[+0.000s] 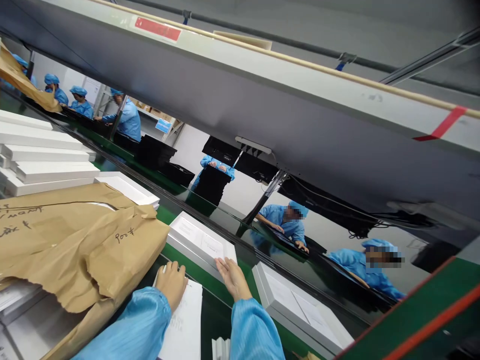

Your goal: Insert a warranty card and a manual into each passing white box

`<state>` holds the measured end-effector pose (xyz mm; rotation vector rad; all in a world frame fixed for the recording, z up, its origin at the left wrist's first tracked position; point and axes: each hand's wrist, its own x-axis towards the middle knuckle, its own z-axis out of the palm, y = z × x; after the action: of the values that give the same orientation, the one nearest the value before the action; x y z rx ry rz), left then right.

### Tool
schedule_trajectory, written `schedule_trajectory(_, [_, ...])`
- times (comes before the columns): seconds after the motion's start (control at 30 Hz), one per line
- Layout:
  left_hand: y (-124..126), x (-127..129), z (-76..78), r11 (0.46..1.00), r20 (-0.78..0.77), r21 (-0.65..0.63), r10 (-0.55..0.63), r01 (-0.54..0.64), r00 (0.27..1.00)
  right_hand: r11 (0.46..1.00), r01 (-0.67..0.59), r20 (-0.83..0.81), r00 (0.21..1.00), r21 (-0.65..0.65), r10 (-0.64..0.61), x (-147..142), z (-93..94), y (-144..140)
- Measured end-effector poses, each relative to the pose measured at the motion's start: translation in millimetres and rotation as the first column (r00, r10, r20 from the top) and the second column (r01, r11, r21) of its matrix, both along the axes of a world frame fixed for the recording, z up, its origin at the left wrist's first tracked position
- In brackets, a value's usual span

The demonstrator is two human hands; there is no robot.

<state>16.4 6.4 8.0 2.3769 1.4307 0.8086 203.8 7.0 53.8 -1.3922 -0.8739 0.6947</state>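
My left hand lies at the top end of a stack of printed white leaflets, its fingers bent and closed over their edge. My right hand is open, with fingers stretched out and touching the near right corner of a shallow white box. Printed paper lies inside this box, which sits on a green conveyor belt. To the right of my right hand stands another open white box with papers in it. Torn brown wrapping paper with handwriting is just left of my left hand.
White boxes are piled at the left. A long grey shelf slants overhead, with a power strip beneath. Across the belt, several people in blue work clothes handle black panels. A green board with a red stripe juts in at lower right.
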Motion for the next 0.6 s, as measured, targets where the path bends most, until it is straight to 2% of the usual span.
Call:
schedule_trajectory(0.07, [4.8, -2.8, 2.2, 0.999, 0.064, -0.035, -0.028, 0.031, 0.998, 0.999, -0.014, 0.022, 1.0, -0.046, 0.015, -4.6, 0.4, -15.5])
schedule_trajectory(0.2, [24.5, -15.9, 9.2, 0.981, 0.345, -0.161, -0.05, 0.112, 0.937, 0.992, -0.06, 0.119, 0.99, -0.113, 0.073, -24.2, -3.4, -56.8])
schedule_trajectory(0.27, [33.7, -23.9, 12.4, 0.975, 0.376, -0.194, -0.026, 0.106, 0.926, 0.986, -0.103, 0.313, 0.939, -0.129, 0.139, -40.5, -9.4, -83.0])
schedule_trajectory(0.3, [36.8, -27.5, 13.7, 0.974, 0.376, -0.203, -0.019, 0.102, 0.926, 0.983, -0.129, 0.493, 0.852, -0.132, 0.178, -49.9, -13.3, -96.8])
schedule_trajectory(0.33, [38.7, -30.7, 14.7, 0.973, 0.368, -0.208, -0.016, 0.099, 0.93, 0.979, -0.156, 0.695, 0.69, -0.13, 0.202, -59.6, -17.6, -110.4])
schedule_trajectory(0.37, [39.5, -33.3, 15.5, 0.972, 0.36, -0.213, -0.017, 0.1, 0.933, 0.973, -0.186, 0.85, 0.484, -0.133, 0.209, -68.9, -22.1, -123.4])
schedule_trajectory(0.4, [39.3, -35.5, 16.0, 0.971, 0.35, -0.217, -0.02, 0.101, 0.936, 0.966, -0.206, 0.936, 0.282, -0.155, 0.211, -77.3, -26.5, -134.9])
schedule_trajectory(0.43, [38.4, -37.2, 16.3, 0.97, 0.337, -0.221, -0.022, 0.102, 0.941, 0.959, -0.219, 0.97, 0.12, -0.182, 0.212, -84.3, -30.7, -144.7])
schedule_trajectory(0.47, [37.1, -38.7, 16.2, 0.969, 0.32, -0.226, -0.025, 0.102, 0.947, 0.956, -0.217, 0.979, -0.002, -0.2, 0.204, -89.7, -34.5, -152.2])
schedule_trajectory(0.53, [33.9, -41.2, 15.5, 0.966, 0.277, -0.241, -0.027, 0.097, 0.96, 0.963, -0.192, 0.977, -0.137, -0.19, 0.165, -95.6, -40.9, -160.7])
schedule_trajectory(0.6, [30.3, -43.4, 15.0, 0.962, 0.23, -0.256, -0.031, 0.091, 0.973, 0.979, -0.167, 0.976, -0.2, -0.12, 0.085, -97.0, -45.9, -162.3])
